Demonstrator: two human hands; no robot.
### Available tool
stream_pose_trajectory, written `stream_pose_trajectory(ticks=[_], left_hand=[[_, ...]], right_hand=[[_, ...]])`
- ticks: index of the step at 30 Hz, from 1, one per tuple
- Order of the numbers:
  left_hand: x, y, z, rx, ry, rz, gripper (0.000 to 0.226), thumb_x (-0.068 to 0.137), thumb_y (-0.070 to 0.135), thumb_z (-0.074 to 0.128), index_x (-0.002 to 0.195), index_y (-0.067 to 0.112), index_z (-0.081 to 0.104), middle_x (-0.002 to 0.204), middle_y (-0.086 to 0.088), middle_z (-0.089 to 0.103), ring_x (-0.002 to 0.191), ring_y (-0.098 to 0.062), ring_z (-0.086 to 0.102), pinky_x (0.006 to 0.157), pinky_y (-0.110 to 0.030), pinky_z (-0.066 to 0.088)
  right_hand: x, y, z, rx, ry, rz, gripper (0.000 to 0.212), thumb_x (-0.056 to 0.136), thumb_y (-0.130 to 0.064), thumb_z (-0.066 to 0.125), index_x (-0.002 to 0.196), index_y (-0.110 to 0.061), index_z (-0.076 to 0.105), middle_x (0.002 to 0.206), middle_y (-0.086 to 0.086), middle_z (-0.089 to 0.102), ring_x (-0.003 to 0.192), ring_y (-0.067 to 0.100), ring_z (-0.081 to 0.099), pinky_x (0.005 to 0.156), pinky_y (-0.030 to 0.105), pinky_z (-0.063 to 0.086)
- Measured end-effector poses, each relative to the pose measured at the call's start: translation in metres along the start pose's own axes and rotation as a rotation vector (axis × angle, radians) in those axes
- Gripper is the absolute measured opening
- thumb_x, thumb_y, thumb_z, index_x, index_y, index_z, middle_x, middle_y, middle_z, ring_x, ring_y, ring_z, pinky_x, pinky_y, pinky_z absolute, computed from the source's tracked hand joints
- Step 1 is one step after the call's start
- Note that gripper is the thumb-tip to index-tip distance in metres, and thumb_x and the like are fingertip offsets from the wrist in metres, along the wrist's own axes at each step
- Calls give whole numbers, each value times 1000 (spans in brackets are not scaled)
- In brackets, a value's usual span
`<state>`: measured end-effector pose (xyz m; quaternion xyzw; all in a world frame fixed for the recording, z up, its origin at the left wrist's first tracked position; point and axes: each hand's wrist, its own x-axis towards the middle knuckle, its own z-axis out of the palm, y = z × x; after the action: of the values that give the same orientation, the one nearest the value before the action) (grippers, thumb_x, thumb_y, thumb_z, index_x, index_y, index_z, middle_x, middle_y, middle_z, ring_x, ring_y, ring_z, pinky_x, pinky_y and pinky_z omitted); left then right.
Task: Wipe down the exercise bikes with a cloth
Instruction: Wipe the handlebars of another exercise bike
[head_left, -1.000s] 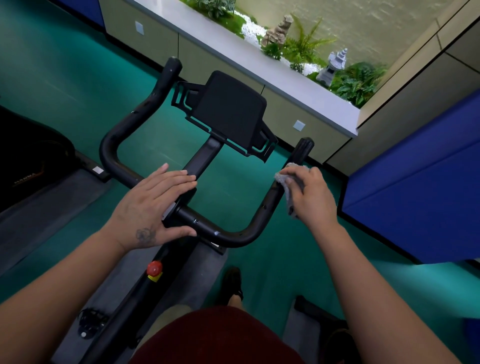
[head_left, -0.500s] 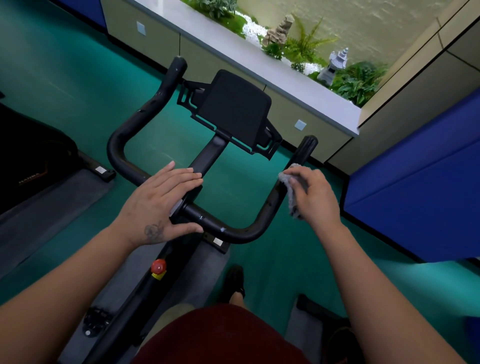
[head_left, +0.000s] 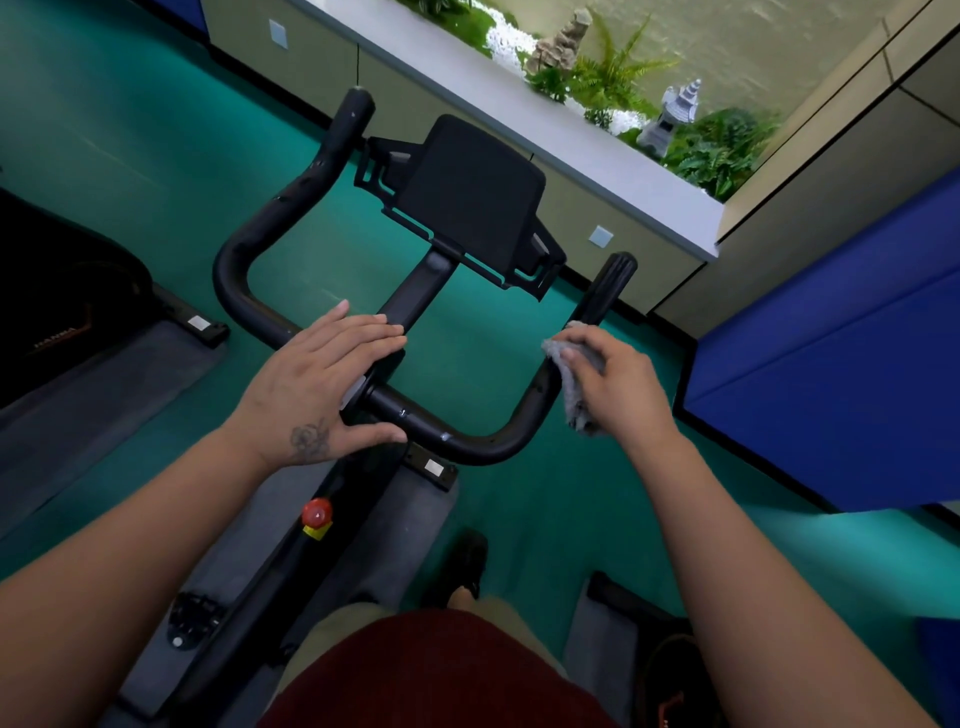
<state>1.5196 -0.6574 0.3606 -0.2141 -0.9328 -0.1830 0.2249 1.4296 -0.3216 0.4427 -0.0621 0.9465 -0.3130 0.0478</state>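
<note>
Centre frame: left hand (head_left: 317, 384) flat, fingers straight, pressing handlebar (head_left: 441, 431) middle to steady it; right hand (head_left: 618, 384), fingers curled, grips cloth (head_left: 571, 384) against right bar for wiping

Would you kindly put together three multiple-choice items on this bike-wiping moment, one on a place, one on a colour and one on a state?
1. Where is the grey cloth?
A. on the floor
B. against the handlebar's right arm
C. on the tablet holder

2. What colour is the knob on the bike frame?
A. red
B. blue
C. white

3. How is the left hand?
A. clenched in a fist
B. hanging off the bike
C. flat on the handlebar's middle

Answers: 1 B, the right hand holds it against the handlebar; 2 A, it is red over a yellow base; 3 C, its fingers lie straight there.
</note>
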Motion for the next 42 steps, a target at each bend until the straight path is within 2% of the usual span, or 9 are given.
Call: stream_pose_trajectory(ticks=[4, 8, 13, 18, 22, 27, 32, 36, 42], left_hand=[[0, 1, -1, 8, 5, -1, 100, 84, 78, 73, 150, 5, 57, 155, -7, 57, 151, -25, 48, 129, -57, 29], [1, 3, -3, 16, -14, -14, 100, 85, 78, 73, 151, 5, 56, 156, -7, 56, 152, -25, 46, 129, -58, 28], [-1, 9, -4, 41, -32, -24, 106, 82, 81, 72, 153, 4, 53, 159, -8, 53, 154, -26, 43, 130, -58, 26], [0, 8, -4, 51, -33, -17, 111, 76, 83, 76, 152, 4, 55, 158, -9, 55, 153, -27, 46, 129, -59, 28], [0, 11, -3, 69, -19, -12, 112, 75, 84, 75, 151, 4, 56, 156, -10, 56, 151, -28, 48, 128, -59, 30], [0, 9, -2, 86, -12, -18, 111, 75, 82, 77, 151, 5, 55, 156, -10, 56, 150, -28, 50, 128, -59, 30], [-1, 6, -1, 108, -24, -8, 112, 75, 82, 78, 152, 4, 54, 157, -11, 55, 150, -29, 49, 128, -59, 30], [0, 5, -2, 101, -33, 2, 113, 74, 80, 81, 152, 3, 54, 156, -12, 55, 151, -30, 48, 128, -59, 30], [2, 5, -1, 86, -24, 21, 113, 76, 81, 78, 151, 1, 53, 156, -13, 55, 150, -30, 48, 128, -58, 31]], right_hand=[[-7, -4, 7, 77, 49, 26, 12, 105, -40, 59, 107, -48, 68, 123, -23, 66, 93, 4, 66, 72, 28, 58], [-26, 5, 16, 133, 9, -2, 13, 103, -40, 64, 112, -47, 70, 135, -25, 64, 116, 8, 65, 94, 29, 52], [-15, 11, 2, 117, -75, -21, 11, 100, -43, 69, 109, -49, 69, 123, -29, 64, 100, 0, 65, 64, 7, 46], [-5, 9, -3, 117, -38, -19, 5, 100, -44, 66, 105, -47, 67, 106, -33, 62, 102, 6, 61, 79, 26, 43], [-25, 12, 11, 122, -98, -72, 9, 102, -45, 64, 109, -44, 68, 115, -27, 64, 108, 9, 64, 83, 29, 47], [-18, 23, 9, 115, -151, -124, 14, 101, -46, 64, 114, -50, 68, 126, -38, 58, 121, 5, 61, 95, 34, 52], [0, 25, 8, 170, -77, -93, 10, 101, -46, 62, 105, -54, 67, 132, -34, 61, 124, 6, 60, 103, 41, 54], [-15, 24, 16, 213, -58, -79, 13, 104, -41, 62, 111, -50, 67, 145, -26, 58, 128, 4, 57, 101, 30, 46], [-42, 27, 27, 213, -58, -29, 17, 101, -45, 62, 114, -57, 65, 118, -40, 60, 111, 11, 65, 84, 40, 60]])
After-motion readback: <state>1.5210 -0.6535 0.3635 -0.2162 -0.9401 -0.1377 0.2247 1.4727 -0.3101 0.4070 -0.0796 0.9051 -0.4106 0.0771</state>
